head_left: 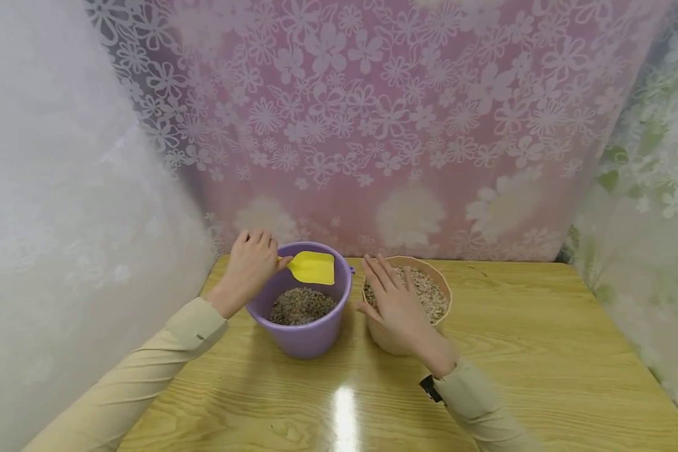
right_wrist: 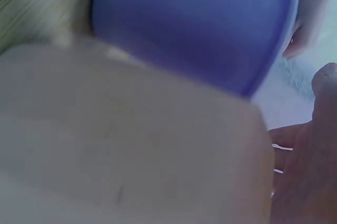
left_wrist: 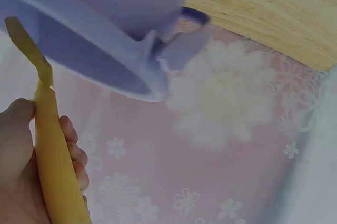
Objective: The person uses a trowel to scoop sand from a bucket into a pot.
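A purple bucket (head_left: 307, 336) with dark gravel (head_left: 301, 306) in its bottom stands on the wooden table (head_left: 542, 364). My left hand (head_left: 250, 268) grips the handle of a yellow scoop (head_left: 314, 268), whose blade hovers over the bucket's mouth. In the left wrist view the scoop handle (left_wrist: 52, 166) lies in my curled fingers (left_wrist: 73, 153) below the bucket rim (left_wrist: 105, 68). To the right stands a beige pot (head_left: 385, 339) full of lighter gravel (head_left: 432, 294). My right hand (head_left: 395, 306) rests flat with straight fingers on the pot's left rim. The right wrist view shows the pot wall (right_wrist: 131, 139) and purple bucket (right_wrist: 195, 23), blurred.
A pink floral curtain (head_left: 373, 125) hangs behind the table. White lace fabric (head_left: 51, 207) closes the left side and green floral fabric (head_left: 650, 207) the right. The table's right half and front lie bare, with a light glare (head_left: 344, 414) near the front.
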